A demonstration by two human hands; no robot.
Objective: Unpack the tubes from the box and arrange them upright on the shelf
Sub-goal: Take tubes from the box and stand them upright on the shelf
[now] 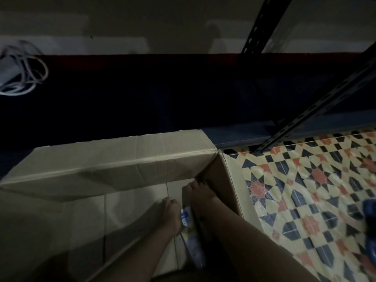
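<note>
An open cardboard box stands on the floor below me, its far flap folded up. Both my arms reach down into it. A white tube with a blue label lies slanted between my forearms near the box's right wall. My left hand has its fingers curled against the tube's upper end and seems to grip it. My right hand reaches into the far right corner of the box; its fingertips are hidden in shadow. The dark blue lowest shelf board runs just behind the box.
Perforated metal shelf uprights slant up at the right. A patterned floor covering spreads right of the box, with blue footwear at its right edge. A coil of grey cable lies far left. The scene is very dim.
</note>
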